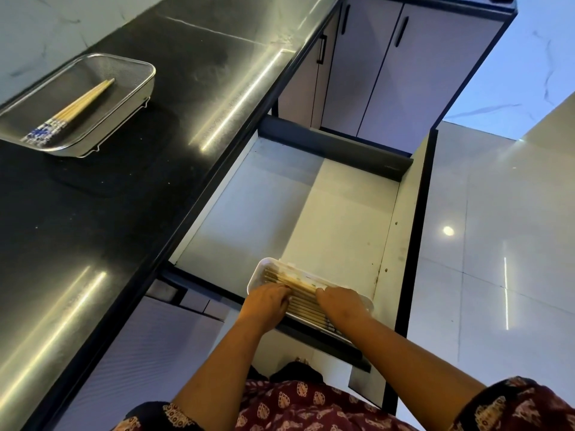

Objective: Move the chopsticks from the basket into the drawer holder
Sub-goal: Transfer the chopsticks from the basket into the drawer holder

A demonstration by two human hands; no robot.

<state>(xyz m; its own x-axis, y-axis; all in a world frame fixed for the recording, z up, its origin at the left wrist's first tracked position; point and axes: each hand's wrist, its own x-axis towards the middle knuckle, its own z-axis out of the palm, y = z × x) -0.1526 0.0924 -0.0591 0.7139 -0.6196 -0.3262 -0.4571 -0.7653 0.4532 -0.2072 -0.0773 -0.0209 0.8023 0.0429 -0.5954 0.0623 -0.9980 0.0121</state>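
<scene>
A metal mesh basket (137,68) stands on the black counter at the far left. In it lie a few wooden chopsticks with blue patterned ends (77,108). The drawer (311,194) is pulled out. At its near corner sits a white holder (261,270) with several wooden chopsticks (286,279) lying side by side. My left hand (266,303) and my right hand (340,306) both rest palm down on the chopsticks in the holder, fingers pressing on them. The hands cover the near ends of those chopsticks.
The black countertop (124,213) runs along the left, its edge overhanging the drawer. Most of the drawer floor beyond the holder is bare. Grey cabinet doors (389,73) with black handles stand at the back. Glossy floor tiles (497,244) lie to the right.
</scene>
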